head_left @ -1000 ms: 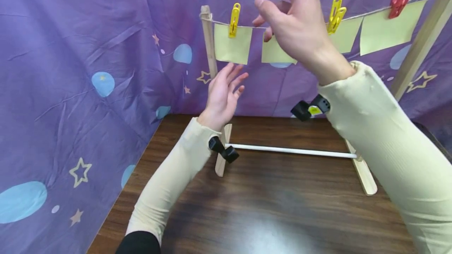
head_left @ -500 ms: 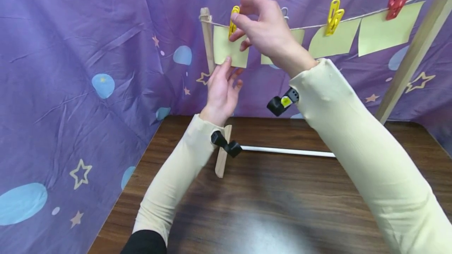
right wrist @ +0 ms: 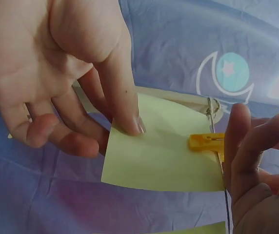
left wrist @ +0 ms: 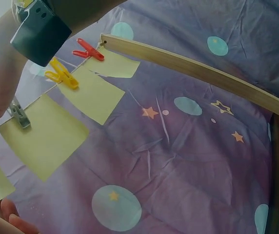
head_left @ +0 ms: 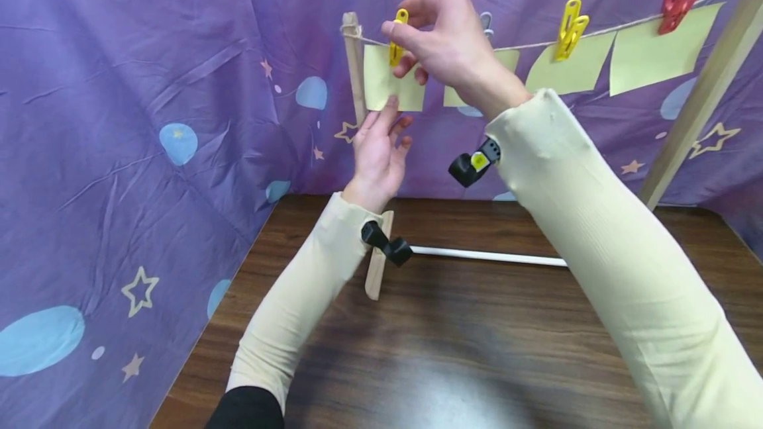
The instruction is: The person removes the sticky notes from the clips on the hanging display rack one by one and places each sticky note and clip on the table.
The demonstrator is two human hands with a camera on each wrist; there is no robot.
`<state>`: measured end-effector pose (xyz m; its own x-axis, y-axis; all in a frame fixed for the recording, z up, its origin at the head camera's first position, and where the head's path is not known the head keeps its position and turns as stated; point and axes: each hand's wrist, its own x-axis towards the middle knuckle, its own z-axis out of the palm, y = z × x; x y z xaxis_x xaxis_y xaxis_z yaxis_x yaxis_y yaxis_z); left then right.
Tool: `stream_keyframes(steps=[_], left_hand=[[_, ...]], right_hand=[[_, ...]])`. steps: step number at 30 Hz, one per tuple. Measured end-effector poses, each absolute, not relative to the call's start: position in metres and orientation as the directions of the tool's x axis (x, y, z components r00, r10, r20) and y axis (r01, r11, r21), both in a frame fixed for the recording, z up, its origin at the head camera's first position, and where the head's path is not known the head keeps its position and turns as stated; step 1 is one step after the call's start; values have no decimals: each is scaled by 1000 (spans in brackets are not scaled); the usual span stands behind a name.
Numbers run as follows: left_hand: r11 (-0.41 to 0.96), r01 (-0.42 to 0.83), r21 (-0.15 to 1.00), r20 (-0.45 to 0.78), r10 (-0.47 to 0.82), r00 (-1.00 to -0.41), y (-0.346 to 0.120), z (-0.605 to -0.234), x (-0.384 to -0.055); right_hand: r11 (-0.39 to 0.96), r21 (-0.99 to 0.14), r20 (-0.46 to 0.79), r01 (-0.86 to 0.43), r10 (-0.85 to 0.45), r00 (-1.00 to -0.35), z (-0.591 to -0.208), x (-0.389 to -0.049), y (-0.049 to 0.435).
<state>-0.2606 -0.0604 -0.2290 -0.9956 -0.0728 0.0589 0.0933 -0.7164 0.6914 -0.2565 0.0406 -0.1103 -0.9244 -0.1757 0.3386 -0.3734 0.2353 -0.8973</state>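
A purple backdrop (head_left: 208,85) hangs behind the counter (head_left: 477,323); the left hand (head_left: 380,154) pinches the leftmost note (head_left: 379,85) low down, the right hand (head_left: 450,38) pinches the yellow clip (head_left: 395,53) fixing it to the string (head_left: 536,45).

Notes (head_left: 380,81) r plain pale yellow. End peg (head_left: 395,54) yellow, next peg (left wrist: 21,117) grey, 3rd peg (head_left: 568,37) yellow, last peg (head_left: 678,4) red. Backdrop cloth (head_left: 149,65) = purple w/ lt blue blobs + stars, some outlined, some solid. Surface (head_left: 495,336) dk brown w/ woodgrain, rod (head_left: 489,256) white, sleeves (head_left: 596,230) cream, wrist cams (head_left: 462,169) blk, 1 w/ yellow dot.
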Motion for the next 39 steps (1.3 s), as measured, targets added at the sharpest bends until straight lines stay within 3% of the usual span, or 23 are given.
stream_keyframes(steps=[8, 19, 39], left_hand=[[-718, 97, 690, 54, -82, -995, -61, -229, -262], [-727, 115, 677, 78, -84, -993, -59, -228, -265], [-728, 117, 675, 85, -81, -993, -59, -229, -263]], right_hand=[[297, -888, 313, -351, -171, -934, -107, -258, 42], [264, -891, 347, -370, -133, -929, -106, -257, 42], [396, -771, 503, -499, -102, -858, -114, -256, 41]])
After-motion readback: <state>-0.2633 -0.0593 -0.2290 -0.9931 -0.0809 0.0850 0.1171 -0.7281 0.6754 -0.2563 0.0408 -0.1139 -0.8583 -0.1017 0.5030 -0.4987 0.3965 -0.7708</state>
